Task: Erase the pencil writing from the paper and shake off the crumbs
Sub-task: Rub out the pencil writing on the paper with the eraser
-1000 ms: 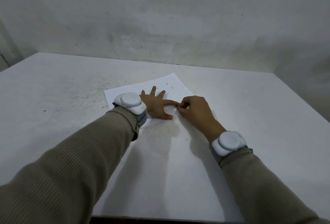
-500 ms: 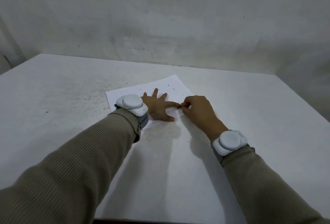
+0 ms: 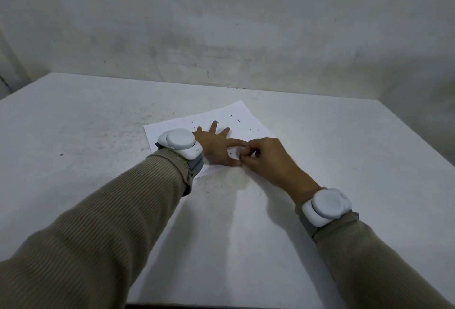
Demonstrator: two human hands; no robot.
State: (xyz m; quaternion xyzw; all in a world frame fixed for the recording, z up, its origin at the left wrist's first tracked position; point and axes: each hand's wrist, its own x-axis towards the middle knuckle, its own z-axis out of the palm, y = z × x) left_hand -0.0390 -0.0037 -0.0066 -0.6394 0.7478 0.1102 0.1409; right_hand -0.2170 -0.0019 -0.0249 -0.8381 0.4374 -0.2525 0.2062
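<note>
paper (image 3: pixel 246 116) flat on the counter (image 3: pixel 73 136), pinned by the spread left hand (image 3: pixel 216 148); right hand (image 3: pixel 268 158) pinches a presumed, unseen eraser beside the left forefinger: short strokes away from the pinning hand should avoid creases, with crumbs (image 3: pixel 238 120) left for shaking.

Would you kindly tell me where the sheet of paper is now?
In the head view the paper lies on the white table, mid-frame, under the flat left hand, with the right hand at its right edge.
</note>
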